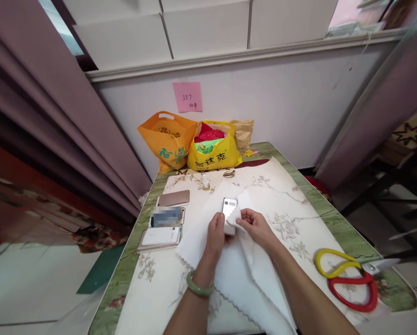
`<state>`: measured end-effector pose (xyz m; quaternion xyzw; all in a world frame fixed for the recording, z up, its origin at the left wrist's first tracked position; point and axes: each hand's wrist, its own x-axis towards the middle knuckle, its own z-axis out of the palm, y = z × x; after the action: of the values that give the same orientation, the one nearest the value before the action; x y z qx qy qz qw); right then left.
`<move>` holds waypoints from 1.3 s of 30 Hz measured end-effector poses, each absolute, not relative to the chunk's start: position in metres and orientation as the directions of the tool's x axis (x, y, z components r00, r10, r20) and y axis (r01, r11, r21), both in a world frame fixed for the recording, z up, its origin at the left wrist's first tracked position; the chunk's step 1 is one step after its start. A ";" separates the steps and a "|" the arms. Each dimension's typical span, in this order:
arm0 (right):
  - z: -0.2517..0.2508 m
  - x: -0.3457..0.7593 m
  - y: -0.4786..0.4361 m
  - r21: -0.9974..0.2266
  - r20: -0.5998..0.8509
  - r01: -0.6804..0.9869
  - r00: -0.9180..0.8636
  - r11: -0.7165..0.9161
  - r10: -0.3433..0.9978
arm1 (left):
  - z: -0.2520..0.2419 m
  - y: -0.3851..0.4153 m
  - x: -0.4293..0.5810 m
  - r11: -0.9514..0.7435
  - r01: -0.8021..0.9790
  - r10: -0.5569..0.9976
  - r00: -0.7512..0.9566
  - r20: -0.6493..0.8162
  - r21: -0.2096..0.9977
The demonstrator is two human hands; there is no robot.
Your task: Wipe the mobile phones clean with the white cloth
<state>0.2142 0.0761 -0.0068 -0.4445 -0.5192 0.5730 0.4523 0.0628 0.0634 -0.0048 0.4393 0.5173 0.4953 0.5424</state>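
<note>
A small white mobile phone is held upright over the table, its back with a camera and speaker grille facing me. My left hand, below which a green bangle circles the wrist, grips the phone's left side. A corner of a white cloth is pinched in my right hand and lies against the phone's right side. The rest of the cloth spreads under both hands and hangs down toward the front of the table. Parts of the fingers behind the phone are hidden.
Several phones lie in a column at the left. Scissors with yellow and red handles rest at the right edge. Along the back stand an orange bag, a filled yellow bag and a brown paper pouch, near a small bottle.
</note>
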 end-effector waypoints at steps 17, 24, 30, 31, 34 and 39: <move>-0.012 0.204 0.074 -0.993 -0.007 0.118 0.065 -0.014 0.998 | -0.005 0.060 0.063 0.125 0.028 0.991 0.035 -0.126 0.992; -0.015 0.203 0.072 -0.979 -0.035 0.206 -0.195 0.006 0.980 | -0.010 0.066 0.062 -0.034 0.031 0.990 -0.134 0.038 0.999; -0.017 0.202 0.073 -0.985 -0.031 0.173 -0.014 -0.028 0.999 | -0.005 0.063 0.065 0.016 0.039 0.999 -0.036 -0.015 0.999; -0.016 0.201 0.073 -0.990 -0.029 0.138 0.036 -0.034 0.999 | -0.004 0.063 0.066 0.046 0.047 0.999 -0.008 -0.045 0.998; -0.016 0.200 0.074 -0.999 -0.048 -0.016 0.167 -0.046 0.985 | -0.002 0.061 0.066 0.105 0.068 0.991 0.070 -0.110 0.992; -0.016 0.200 0.075 -0.998 -0.053 -0.031 0.197 -0.048 0.979 | -0.003 0.059 0.066 0.105 0.062 0.992 0.063 -0.109 0.993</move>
<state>0.1997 0.0749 -0.0163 -0.5529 -0.4284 0.4670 0.5410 0.0656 0.0592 -0.0028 0.5034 0.5236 0.4406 0.5276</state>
